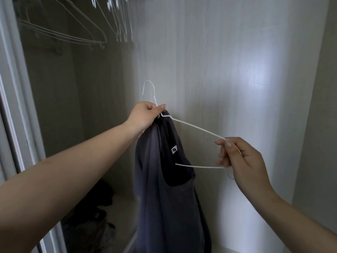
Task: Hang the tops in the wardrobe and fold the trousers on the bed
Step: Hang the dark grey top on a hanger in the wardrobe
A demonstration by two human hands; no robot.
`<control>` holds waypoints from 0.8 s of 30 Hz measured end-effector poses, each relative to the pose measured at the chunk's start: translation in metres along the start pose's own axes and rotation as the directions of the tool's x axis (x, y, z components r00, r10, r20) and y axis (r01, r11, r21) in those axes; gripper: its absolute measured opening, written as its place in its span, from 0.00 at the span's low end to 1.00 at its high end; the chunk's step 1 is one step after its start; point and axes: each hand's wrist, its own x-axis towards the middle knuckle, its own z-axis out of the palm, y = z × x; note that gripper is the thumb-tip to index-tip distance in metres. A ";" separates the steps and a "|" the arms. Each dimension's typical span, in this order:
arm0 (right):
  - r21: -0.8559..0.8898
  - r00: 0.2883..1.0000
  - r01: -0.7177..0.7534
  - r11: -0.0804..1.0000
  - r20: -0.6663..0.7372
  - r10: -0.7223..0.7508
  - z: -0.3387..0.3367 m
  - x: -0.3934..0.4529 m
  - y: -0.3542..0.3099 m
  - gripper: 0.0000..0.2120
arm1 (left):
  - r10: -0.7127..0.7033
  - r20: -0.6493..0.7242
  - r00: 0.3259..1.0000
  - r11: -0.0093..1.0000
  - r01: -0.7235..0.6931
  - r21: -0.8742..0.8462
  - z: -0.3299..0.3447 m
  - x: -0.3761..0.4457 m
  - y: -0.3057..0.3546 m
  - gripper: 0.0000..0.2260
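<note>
A dark grey top (162, 189) hangs down in front of the open wardrobe, bunched at its upper end. A white wire hanger (197, 127) is partly threaded through its neck opening. My left hand (145, 115) grips the hanger's neck just below the hook together with the top's bunched fabric. My right hand (237, 156) pinches the hanger's right end between thumb and fingers. A small white label (174, 150) shows inside the collar.
Several bare white wire hangers (87, 30) hang from the rail at the upper left. Dark clothes (98, 212) lie heaped on the wardrobe floor at the lower left. The wardrobe's pale side panel (237, 70) stands behind the hands, and a door frame (16, 125) runs down the left.
</note>
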 end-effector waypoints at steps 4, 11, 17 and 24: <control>-0.616 0.933 0.342 0.710 0.130 -0.336 -0.015 0.006 -0.016 0.23 | -0.016 -0.050 0.999 1.000 0.017 0.016 0.004 0.006 -0.008 0.20; -0.429 0.676 0.737 0.523 0.476 -0.562 0.024 -0.029 -0.023 0.17 | -0.026 -0.068 0.997 1.000 0.027 0.010 0.014 0.008 -0.010 0.19; -0.603 0.687 0.614 0.509 0.726 0.031 0.069 -0.030 0.033 0.32 | 0.014 -0.050 0.999 1.000 -0.013 0.011 0.016 0.003 0.001 0.19; -0.681 0.682 0.600 0.421 0.710 0.175 0.054 -0.020 0.059 0.24 | 0.048 -0.165 0.985 0.992 -0.028 0.120 -0.020 0.013 -0.013 0.19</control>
